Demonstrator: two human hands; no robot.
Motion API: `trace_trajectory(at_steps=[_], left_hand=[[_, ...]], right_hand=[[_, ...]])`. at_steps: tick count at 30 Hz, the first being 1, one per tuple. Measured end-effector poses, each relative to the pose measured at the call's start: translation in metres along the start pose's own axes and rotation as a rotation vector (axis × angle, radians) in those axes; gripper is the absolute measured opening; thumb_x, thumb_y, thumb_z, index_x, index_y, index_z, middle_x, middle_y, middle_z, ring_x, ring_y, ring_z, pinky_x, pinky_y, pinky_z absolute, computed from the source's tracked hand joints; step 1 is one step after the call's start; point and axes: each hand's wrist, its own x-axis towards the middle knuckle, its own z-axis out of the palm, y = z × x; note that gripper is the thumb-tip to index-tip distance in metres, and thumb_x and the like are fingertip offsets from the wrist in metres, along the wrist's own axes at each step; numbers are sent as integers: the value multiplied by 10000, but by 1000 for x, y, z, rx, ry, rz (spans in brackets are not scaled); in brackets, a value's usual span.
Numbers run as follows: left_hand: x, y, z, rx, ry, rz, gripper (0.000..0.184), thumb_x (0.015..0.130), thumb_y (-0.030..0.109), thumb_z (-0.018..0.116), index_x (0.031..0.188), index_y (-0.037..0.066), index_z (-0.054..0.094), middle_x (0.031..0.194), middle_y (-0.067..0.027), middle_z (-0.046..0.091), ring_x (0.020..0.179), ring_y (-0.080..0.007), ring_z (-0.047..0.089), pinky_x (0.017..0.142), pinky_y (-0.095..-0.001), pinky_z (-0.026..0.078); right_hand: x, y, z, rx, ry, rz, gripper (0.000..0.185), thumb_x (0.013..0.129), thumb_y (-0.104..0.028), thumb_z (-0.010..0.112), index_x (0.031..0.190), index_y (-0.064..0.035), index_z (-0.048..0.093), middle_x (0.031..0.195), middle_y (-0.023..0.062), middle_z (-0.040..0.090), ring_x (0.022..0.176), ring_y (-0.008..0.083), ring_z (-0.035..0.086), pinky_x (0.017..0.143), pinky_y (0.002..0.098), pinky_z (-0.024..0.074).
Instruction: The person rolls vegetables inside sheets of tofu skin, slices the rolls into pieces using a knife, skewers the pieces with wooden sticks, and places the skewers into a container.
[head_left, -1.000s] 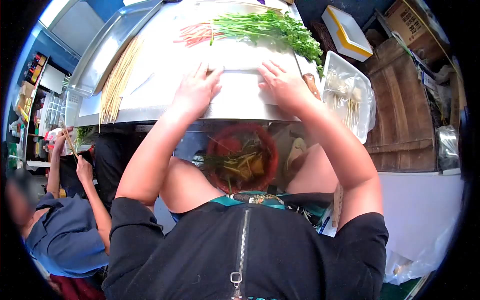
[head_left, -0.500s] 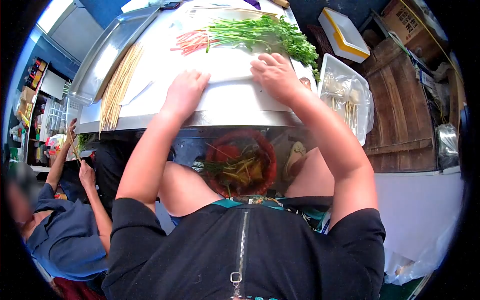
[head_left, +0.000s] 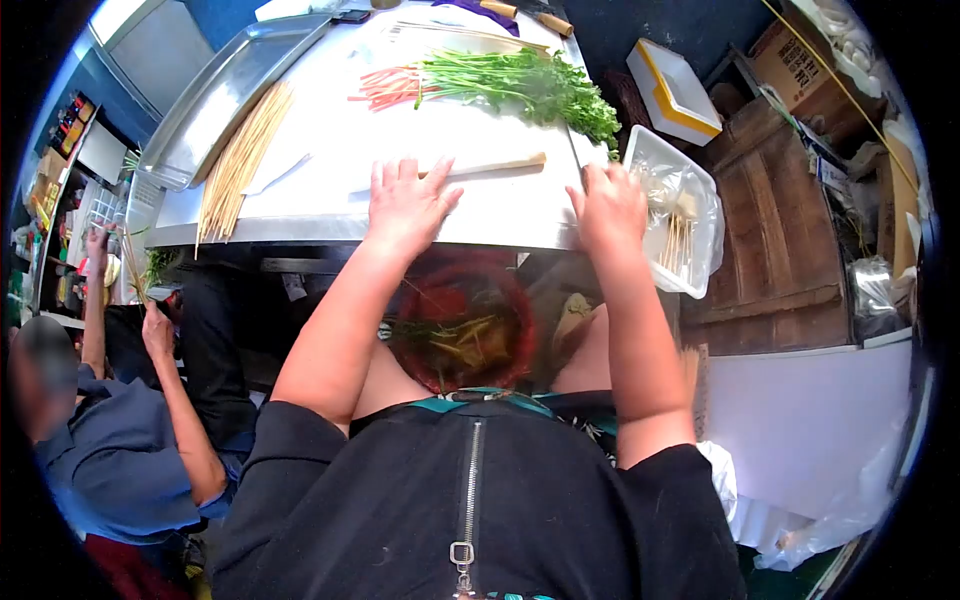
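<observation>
A long pale roll (head_left: 505, 165), like a rolled-up thin sheet, lies crosswise on the white work table near its front. My left hand (head_left: 412, 203) rests flat at the roll's left part, fingers spread. To the right, my right hand (head_left: 610, 207) is closed around what looks like a knife (head_left: 574, 150); its narrow dark blade points away from me and its handle is hidden in my fingers. Beyond the roll lies a bunch of leafy green herbs (head_left: 510, 80) with pink-red stem ends (head_left: 388, 87).
Bamboo skewers (head_left: 243, 160) and a metal tray (head_left: 165, 165) occupy the table's left. At the right stands a white plastic tub (head_left: 705, 250) with skewered food in a bag. Below the table is a red basket (head_left: 525, 300) of scraps. Another person (head_left: 130, 450) handles greens at left.
My hands have come off the sheet's far edge, which now shows as a finished roll. My left hand has flattened out; my right has moved right and closed on the knife.
</observation>
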Motion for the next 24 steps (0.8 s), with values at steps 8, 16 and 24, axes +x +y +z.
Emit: trace_trajectory(at_steps=[8, 16, 24], left_hand=[[2, 3, 4, 7, 97, 58, 433, 963, 350, 518, 1364, 189, 540, 1305, -167, 508, 1294, -340, 417, 1130, -554, 232], [1, 0, 10, -38, 228, 160, 397, 857, 145, 546, 1238, 71, 627, 1094, -100, 594, 1098, -270, 523, 1010, -445, 367], [2, 1, 5, -95, 294, 166, 334, 834, 90, 533, 1144, 62, 654, 1040, -100, 612, 1069, -278, 551, 993, -436, 387]], right_hand=[[-48, 37, -31, 334, -273, 228, 411, 894, -208, 613, 1277, -69, 562, 1017, 199, 601, 938, 353, 599, 837, 459, 498], [-95, 0, -82, 1455, -418, 691, 568, 981, -208, 561, 1494, -61, 367, 796, 28, 553, 588, 87, 515, 489, 226, 426], [-45, -83, -70, 1640, -720, 502, 642, 997, -173, 426, 1581, -183, 160, 867, 69, 539, 610, 132, 567, 490, 293, 523]])
